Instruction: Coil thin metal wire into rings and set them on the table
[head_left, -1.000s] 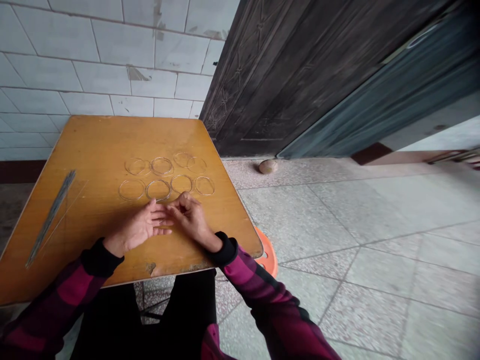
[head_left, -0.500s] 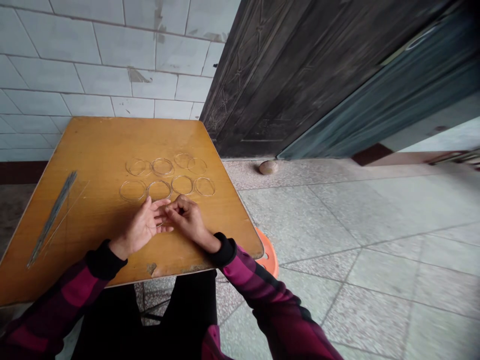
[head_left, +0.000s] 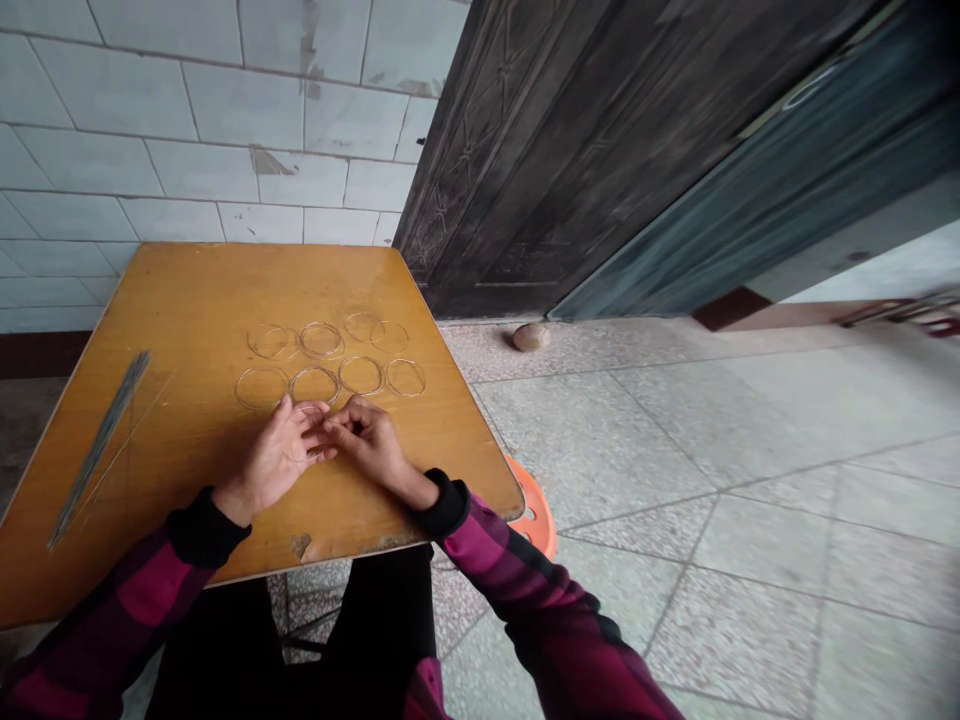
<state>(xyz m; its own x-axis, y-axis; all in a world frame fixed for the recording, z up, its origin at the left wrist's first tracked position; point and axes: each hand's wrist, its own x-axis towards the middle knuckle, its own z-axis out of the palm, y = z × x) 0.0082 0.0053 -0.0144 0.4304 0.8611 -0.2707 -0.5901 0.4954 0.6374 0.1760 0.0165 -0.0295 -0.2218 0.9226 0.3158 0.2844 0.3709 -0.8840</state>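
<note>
Our left hand (head_left: 271,458) and right hand (head_left: 373,442) meet fingertip to fingertip, fingers curled. We cannot tell what they grip. Wire rings (head_left: 337,378) lie just beyond on the wooden table (head_left: 187,300).

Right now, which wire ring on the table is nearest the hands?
The near row's second ring from the left, just beyond where left hand and right hand meet. Its row-mates sit off to either side; the far row lies further back.
</note>
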